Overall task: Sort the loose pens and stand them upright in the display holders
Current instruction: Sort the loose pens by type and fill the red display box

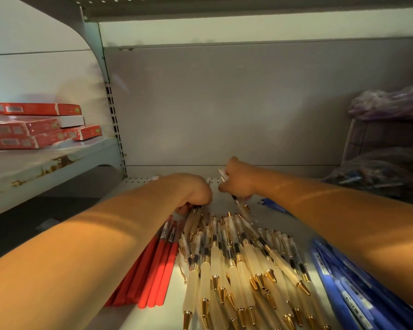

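Inspection of the working shelf (138, 184): stock lies flat in three colour groups, points towards you. The red pens (157, 265) are on the left, the cream pens (243, 265) in the middle and the blue pens (343, 289) on the right. One stray blue pen (272, 206) lies apart, just beyond your right forearm. The grouping suggests the colour sort is largely done, while none of the pens yet stands upright.

Your left hand (193, 194) is curled into a fist over the far ends of the cream pile, with its fingers tucked under and closed on several pens. This appears to be a gathering grip that squares the ends.

Your right hand (239, 182) is clamped on a small bunch from the same pile. Clear caps stick out above the fist and a gold tip shows below it. The bunch is tilted and lifted clear of the heap, probably so that it can be transferred.

No display holder is plainly identifiable. A wire basket (379, 139) stands at the far right with purple goods on top, but its purpose cannot be confirmed. Red boxes (34, 125) are stacked on the neighbouring shelf to the left.

Risk noted: the cream pens overlap loosely, so pulling a bunch out may drag neighbouring pens into the red group.
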